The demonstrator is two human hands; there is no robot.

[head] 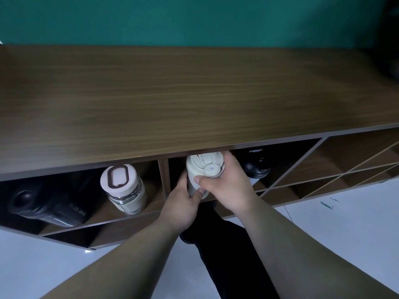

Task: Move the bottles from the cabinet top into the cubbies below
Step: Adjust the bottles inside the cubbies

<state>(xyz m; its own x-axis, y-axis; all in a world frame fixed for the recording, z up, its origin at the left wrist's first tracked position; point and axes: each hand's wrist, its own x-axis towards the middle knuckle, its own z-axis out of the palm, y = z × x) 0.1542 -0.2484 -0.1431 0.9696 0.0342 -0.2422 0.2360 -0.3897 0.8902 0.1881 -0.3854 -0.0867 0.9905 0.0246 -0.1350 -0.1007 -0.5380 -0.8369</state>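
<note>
A cream bottle [201, 169] with a flip lid stands at the mouth of the middle cubby, just under the front edge of the wooden cabinet top [194, 93]. Both hands grip it: my left hand [183, 203] wraps its lower body from the left, my right hand [231, 184] holds its upper body from the right. In the left cubby stand a clear glass bottle [125, 190] with a pink lid and a black bottle [47, 206]. A black bottle [255, 167] sits in the same middle cubby, to the right of my right hand.
A vertical divider [164, 178] separates the left cubby from the middle one. Diagonal-slat cubbies [345, 165] lie to the right. The floor [345, 234] is white tile. A teal wall [194, 20] rises behind the cabinet. My dark trouser leg and shoe [216, 244] are below.
</note>
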